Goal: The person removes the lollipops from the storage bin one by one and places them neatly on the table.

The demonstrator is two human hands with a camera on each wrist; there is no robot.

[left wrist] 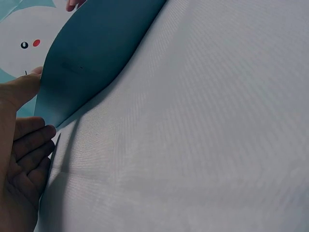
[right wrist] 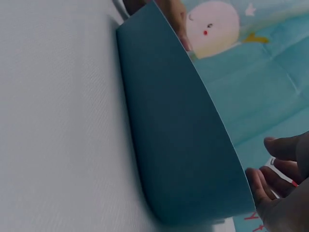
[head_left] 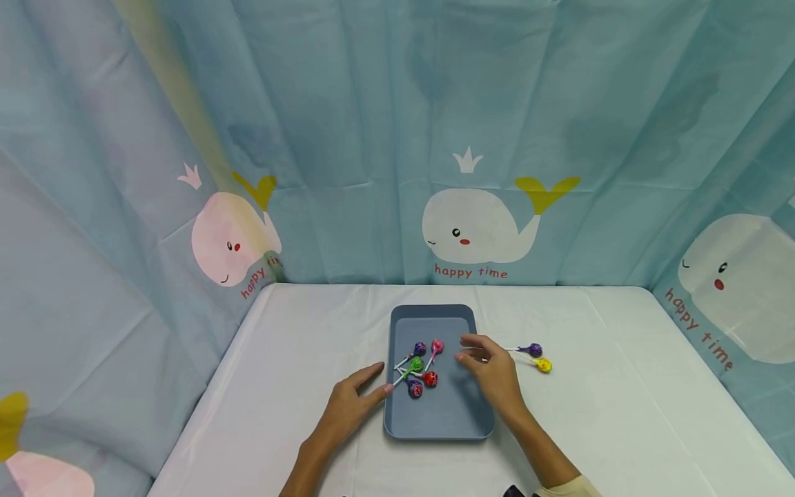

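Note:
A grey-blue rectangular tray [head_left: 447, 421] lies on the table, holding several wrapped lollipops in its left half. Among them are a green lollipop [head_left: 417, 364], a pink lollipop [head_left: 437, 346] and a red lollipop [head_left: 430, 379]. My left hand [head_left: 349, 408] is at the tray's left side, its thumb [left wrist: 26, 89] right at the rim and its fingers extended outside the wall. Over the right rim hovers my right hand [head_left: 495, 376], thumb and fingers apart and loosely bent, with nothing seen between them. Just right of it lie a purple lollipop [head_left: 535, 350] and a yellow lollipop [head_left: 543, 365], sticks pointing toward the hand.
A white cloth covers the table [head_left: 627, 414]. Blue curtains [head_left: 373, 138] printed with whales hang behind it and along both sides. A small dark object [head_left: 513, 491] shows at the bottom edge, near the right sleeve [head_left: 568, 489].

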